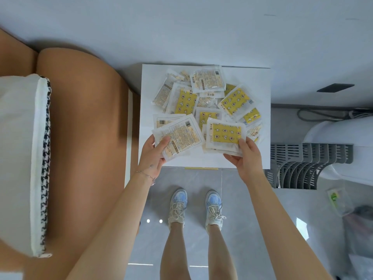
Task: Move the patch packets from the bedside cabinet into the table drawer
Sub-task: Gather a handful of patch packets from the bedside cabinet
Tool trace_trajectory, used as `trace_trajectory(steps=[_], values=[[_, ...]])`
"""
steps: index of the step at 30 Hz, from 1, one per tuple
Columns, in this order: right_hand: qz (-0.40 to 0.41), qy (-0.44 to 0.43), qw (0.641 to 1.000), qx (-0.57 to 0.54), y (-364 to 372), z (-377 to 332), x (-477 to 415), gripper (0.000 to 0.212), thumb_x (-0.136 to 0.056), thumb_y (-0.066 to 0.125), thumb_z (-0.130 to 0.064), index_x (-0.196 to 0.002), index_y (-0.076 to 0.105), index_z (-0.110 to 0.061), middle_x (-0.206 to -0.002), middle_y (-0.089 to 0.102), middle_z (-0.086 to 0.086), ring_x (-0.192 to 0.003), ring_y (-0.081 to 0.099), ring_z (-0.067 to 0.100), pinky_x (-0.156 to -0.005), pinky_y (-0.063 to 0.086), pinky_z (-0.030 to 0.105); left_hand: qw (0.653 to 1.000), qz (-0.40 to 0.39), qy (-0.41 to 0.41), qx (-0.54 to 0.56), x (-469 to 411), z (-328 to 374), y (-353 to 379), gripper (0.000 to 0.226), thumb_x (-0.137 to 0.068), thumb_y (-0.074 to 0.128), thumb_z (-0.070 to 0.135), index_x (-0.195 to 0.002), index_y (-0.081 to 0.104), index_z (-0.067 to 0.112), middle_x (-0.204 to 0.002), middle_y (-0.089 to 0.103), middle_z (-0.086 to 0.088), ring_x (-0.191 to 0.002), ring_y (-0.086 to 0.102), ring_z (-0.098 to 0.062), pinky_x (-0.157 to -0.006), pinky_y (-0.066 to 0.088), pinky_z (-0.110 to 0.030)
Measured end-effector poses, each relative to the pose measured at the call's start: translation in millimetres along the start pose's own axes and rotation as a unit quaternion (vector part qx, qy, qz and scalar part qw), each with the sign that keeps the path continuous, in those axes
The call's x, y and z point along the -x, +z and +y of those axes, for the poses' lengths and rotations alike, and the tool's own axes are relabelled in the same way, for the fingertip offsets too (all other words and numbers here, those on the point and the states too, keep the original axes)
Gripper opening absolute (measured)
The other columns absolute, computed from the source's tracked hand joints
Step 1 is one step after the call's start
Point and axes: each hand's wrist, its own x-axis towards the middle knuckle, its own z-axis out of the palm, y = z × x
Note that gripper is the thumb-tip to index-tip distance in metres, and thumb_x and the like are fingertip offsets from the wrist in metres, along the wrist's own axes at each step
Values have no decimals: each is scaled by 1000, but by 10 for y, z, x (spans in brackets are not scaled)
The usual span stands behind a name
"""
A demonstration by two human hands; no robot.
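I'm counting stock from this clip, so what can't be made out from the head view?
Number of patch packets: they overlap in a heap on the bedside cabinet, and the lower ones are covered.
How many the left hand and the right hand each hold: the top packet hides any beneath it.
Print on the packets: too small and blurred to read.
Table drawer: outside the frame.

Clear plastic patch packets (235,102) holding yellow star-printed patches lie heaped on the white flat-topped bedside cabinet (260,154), front ones pinched by the left hand (153,153) and right hand (247,158).
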Motion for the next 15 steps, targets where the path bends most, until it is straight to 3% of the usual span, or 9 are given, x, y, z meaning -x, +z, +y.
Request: trace_trajectory(steps=[5, 10, 15], values=[[-34, -27, 999, 30, -140, -40, 216, 27, -96, 53, -7, -123, 51, -12, -104, 69, 3, -86, 72, 15, -62, 59, 29, 1000, -4, 15, -19, 183, -60, 25, 40, -88, 61, 8, -127, 53, 14, -117, 67, -2, -108, 64, -23, -83, 57, -39], [-55, -46, 996, 54, -226, -31, 479, 32, -93, 56, 0, -122, 50, -12, -106, 69, 5, -86, 73, 17, -62, 59, 28, 999, 5, 47, -25, 419, -124, -10, 35, -85, 64, 3, -118, 56, 13, -116, 67, -5, -104, 67, -24, -76, 59, -40], [-47, -54, 996, 49, -310, 26, 840, 33, -92, 56, 2, -122, 48, -10, -105, 68, 5, -86, 73, 15, -64, 59, 29, 998, 18, 62, -22, 750, -221, -42, 37, -84, 65, 2, -119, 56, 10, -120, 65, -10, -106, 66, -26, -81, 57, -48]])
